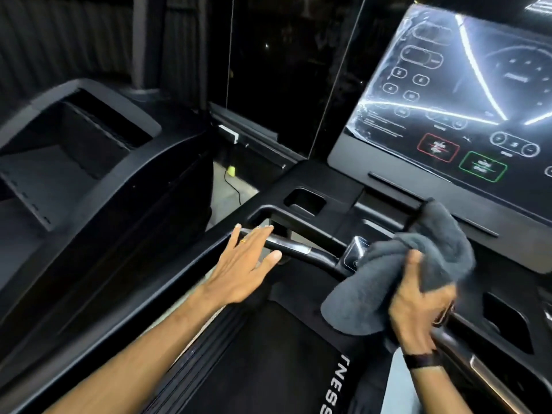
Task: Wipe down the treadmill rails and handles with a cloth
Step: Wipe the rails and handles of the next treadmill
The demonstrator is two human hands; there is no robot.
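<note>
Mid-task probably: right hand [418,306] grips grey cloth [418,258] at centre crossbar; left hand [245,264] flat, fingers straight, on left handle [286,245]; side rails likely pending.

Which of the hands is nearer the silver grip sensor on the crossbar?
Left. The left hand lies open over the silver grip sensor; the right hand holds the cloth farther right.

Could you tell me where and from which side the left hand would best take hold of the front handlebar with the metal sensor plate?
Probably on the metal sensor plate of the handlebar, coming from above. The bar runs roughly level with open space beneath, so fingers can wrap over it. The left hand already hangs open above that stretch, while the right hand holds the grey cloth further right.
</note>
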